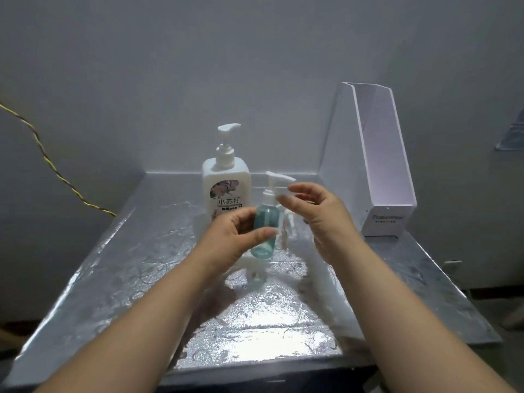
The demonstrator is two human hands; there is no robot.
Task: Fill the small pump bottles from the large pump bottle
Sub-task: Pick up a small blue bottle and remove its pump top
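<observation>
As head view is showing, my left hand (232,239) is gripping small teal pump bottle (268,217) above table (113,265), fingers curling round body. Right hand (323,217) is hovering at its 1 o'clock, fingertips half-curled by pump head (279,178); pinching or not, cannot tell. Large pump bottle (226,188) is standing at 12 o'clock.

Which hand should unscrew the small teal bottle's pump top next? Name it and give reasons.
Right, probably. The right hand has its fingertips at the white pump top of the small teal pump bottle, while the left hand grips the bottle's body.
</observation>
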